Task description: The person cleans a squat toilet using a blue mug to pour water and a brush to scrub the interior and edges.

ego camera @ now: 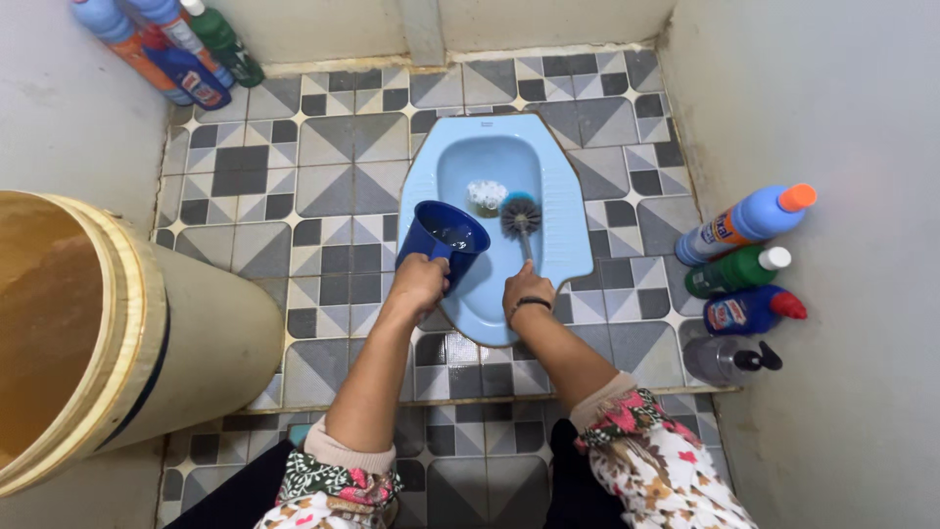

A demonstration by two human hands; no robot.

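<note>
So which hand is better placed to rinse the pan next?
Probably the left hand: it already holds the blue scoop, with water in it, over the toilet pan's rim. The right hand grips the toilet brush.

The squat toilet (553, 220) is set in the raised floor (333, 176), midway between the side walls. In its bowl lie a scrub pad (486, 194) and, just right of it, the head of the toilet brush (521, 216). The water scoop (443, 240) hangs over the toilet's left rim. At the floor's right edge four bottles (744, 274) lie in a row; three more bottles (166, 44) fill the far left corner. The barrel (147, 333) stands at the near left
</note>
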